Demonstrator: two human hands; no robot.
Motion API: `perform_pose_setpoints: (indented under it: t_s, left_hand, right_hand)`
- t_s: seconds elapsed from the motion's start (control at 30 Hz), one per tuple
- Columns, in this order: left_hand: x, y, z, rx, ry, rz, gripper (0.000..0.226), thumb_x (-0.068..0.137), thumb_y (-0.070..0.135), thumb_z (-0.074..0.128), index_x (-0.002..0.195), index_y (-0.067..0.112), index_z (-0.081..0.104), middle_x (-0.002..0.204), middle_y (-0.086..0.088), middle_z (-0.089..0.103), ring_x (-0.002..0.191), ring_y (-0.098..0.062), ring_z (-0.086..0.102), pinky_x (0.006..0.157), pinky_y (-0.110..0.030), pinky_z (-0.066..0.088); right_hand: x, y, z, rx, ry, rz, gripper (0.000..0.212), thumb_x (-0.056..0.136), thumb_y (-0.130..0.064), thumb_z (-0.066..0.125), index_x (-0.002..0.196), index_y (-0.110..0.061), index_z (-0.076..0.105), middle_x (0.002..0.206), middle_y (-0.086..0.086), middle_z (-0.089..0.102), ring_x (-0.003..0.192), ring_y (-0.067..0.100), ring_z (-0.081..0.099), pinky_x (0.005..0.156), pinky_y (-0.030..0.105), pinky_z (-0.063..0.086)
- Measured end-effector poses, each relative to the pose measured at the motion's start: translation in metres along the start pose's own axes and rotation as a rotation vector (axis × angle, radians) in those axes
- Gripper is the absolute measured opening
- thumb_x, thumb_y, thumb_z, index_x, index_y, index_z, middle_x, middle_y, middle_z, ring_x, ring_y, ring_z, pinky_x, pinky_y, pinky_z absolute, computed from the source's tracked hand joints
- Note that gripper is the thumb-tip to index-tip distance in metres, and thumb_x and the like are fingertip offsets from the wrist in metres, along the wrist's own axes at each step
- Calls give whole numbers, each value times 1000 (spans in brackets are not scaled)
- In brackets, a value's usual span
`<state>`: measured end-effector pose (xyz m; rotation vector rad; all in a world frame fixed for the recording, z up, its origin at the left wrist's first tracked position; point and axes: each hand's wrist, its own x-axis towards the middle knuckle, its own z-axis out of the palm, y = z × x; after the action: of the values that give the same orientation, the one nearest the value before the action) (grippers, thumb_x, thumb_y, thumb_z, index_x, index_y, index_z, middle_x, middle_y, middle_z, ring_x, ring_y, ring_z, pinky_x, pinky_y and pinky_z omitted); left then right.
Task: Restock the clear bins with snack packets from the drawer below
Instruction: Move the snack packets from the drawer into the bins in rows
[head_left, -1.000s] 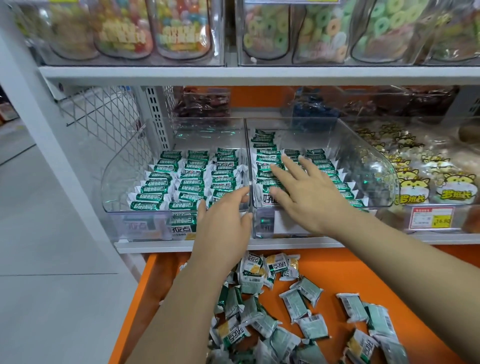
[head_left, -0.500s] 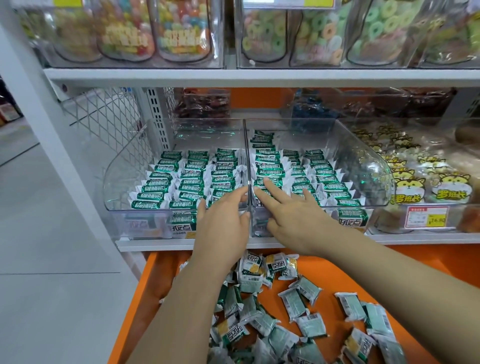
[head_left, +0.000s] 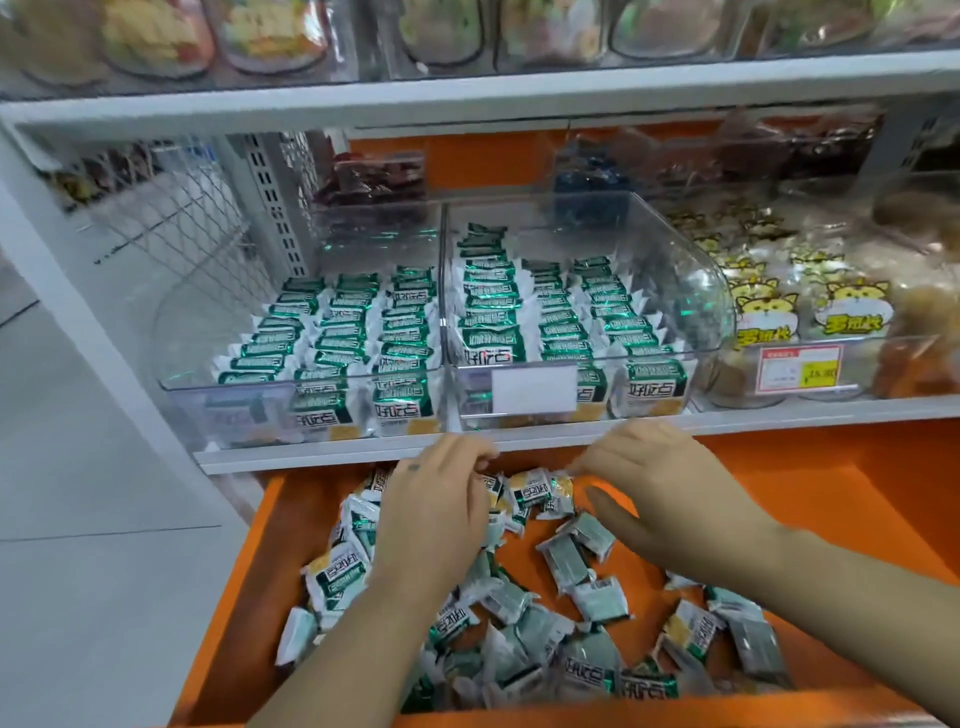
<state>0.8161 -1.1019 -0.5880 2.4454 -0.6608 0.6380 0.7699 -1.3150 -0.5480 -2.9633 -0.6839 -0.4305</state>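
Orange drawer: left hand, right hand over snack packets

left hand: small dark mark on back | forearms: bare

Left hand, right hand: palms down

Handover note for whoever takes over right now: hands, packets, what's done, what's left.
Left hand: over the back of the drawer, fingers curled at the loose packets; blur hides whether it grips one.
Right hand: beside it, fingertips at a packet; grip unclear too.
Left bin and right bin: three neat rows each, with room at the rear.
Done: rows laid in both bins.
Left: many packets lie loose in the drawer; pick them up and extend the rows backward.
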Motion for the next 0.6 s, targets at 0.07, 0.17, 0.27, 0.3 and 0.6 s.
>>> perform_pose_setpoints:
  t_s: [0.07,0.17,0.27,0.3,0.6]
  left_hand:
    - [-5,2,15,-19,-149,-45,21,88,7,57,101,22,64,95,8,65,76,-14,62,70,-30,48]
    - [-3,3,43,13,-384,-125,26,98,19,43,118,28,56,110,10,60,89,-12,59,76,-28,48]
    - [0,-1,79,19,-561,-174,25,100,26,38,119,31,53,111,10,62,90,-11,59,74,-29,50]
    - [0,-3,92,19,-619,-176,24,101,27,38,118,31,54,111,9,62,90,-11,59,75,-30,51]
    - [-5,-21,191,-49,-1025,-177,29,97,25,49,125,24,53,126,3,55,108,-14,56,92,-33,48]
  right_hand:
    - [-16,14,17,29,-152,99,19,94,-35,51,102,-26,67,93,-9,67,88,18,60,72,33,51]
    - [-30,43,44,32,-393,273,29,101,-41,39,120,-28,57,116,-8,62,106,17,53,85,34,48]
    - [-39,69,66,27,-591,369,33,102,-38,39,131,-26,50,127,-3,58,113,20,53,89,36,48]
    - [-42,78,73,16,-640,391,36,101,-37,40,134,-26,48,131,-1,57,117,22,52,90,34,48]
    - [-85,146,167,62,-1043,478,55,100,-38,43,147,-12,32,148,16,36,126,33,45,98,35,42]
